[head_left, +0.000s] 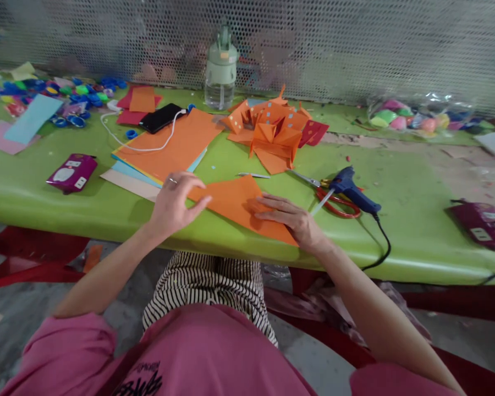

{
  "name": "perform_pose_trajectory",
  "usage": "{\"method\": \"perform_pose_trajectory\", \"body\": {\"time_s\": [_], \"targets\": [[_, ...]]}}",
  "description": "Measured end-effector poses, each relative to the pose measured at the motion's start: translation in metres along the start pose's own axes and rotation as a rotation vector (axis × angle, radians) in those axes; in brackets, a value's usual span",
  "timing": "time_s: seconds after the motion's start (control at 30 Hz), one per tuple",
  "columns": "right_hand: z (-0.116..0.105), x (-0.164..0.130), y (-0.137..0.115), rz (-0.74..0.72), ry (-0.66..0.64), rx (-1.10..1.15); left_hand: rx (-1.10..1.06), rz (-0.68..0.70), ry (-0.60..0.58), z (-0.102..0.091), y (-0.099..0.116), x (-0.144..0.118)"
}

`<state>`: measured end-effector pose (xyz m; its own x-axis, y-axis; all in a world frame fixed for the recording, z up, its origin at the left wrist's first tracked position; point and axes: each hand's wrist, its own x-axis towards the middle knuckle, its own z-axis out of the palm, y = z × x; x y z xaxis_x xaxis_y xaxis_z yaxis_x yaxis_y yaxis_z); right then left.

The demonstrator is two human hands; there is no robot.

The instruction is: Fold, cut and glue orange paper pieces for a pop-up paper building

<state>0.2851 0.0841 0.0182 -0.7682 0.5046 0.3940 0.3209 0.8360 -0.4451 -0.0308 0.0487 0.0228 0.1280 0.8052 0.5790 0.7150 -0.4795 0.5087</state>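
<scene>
A folded sheet of orange paper (pixel 235 201) lies on the green-covered table (pixel 412 203) near its front edge. My right hand (pixel 289 217) rests flat on its right part, fingers stretched out. At the paper's left corner hovers my left hand (pixel 175 201), thumb and fingers apart; whether a fingertip touches the paper I cannot tell. Behind the sheet lies a thin silver blade-like tool (pixel 253 175). Scissors with red handles (pixel 338 204) and a blue glue gun (pixel 350 190) lie right of my right hand. Folded orange paper shapes (pixel 274 129) are heaped farther back.
A stack of coloured sheets (pixel 177 144) carries a black phone (pixel 163 117) with a white cable. A water bottle (pixel 221 71) stands at the back by the perforated metal panel (pixel 313 49). Purple power strips (pixel 72 173) sit left and right. Colourful small pieces (pixel 82 96) lie back left.
</scene>
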Motion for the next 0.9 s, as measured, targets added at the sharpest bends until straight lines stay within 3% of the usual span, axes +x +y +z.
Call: {"method": "perform_pose_trajectory", "body": {"time_s": [0.07, 0.13, 0.3, 0.5, 0.63, 0.9], "targets": [[-0.004, 0.001, 0.003, 0.023, -0.047, 0.016, 0.133, 0.307, -0.187, 0.005, 0.000, -0.005], [-0.010, 0.002, -0.002, 0.093, -0.033, -0.061, 0.180, 0.439, -0.326, 0.012, 0.002, -0.008], [-0.024, 0.003, -0.037, 0.239, 0.249, -0.329, 0.419, 0.490, -0.243, 0.024, 0.015, -0.013], [0.010, 0.003, -0.060, 0.167, 0.037, -0.309, 0.593, 0.641, -0.130, 0.024, 0.033, -0.009], [0.028, 0.006, -0.051, 0.143, 0.080, -0.436, 0.614, 0.629, -0.123, 0.022, 0.034, -0.010], [0.034, 0.018, -0.044, 0.154, 0.076, -0.487, 0.488, 0.522, -0.238, 0.028, 0.027, -0.013]]}}
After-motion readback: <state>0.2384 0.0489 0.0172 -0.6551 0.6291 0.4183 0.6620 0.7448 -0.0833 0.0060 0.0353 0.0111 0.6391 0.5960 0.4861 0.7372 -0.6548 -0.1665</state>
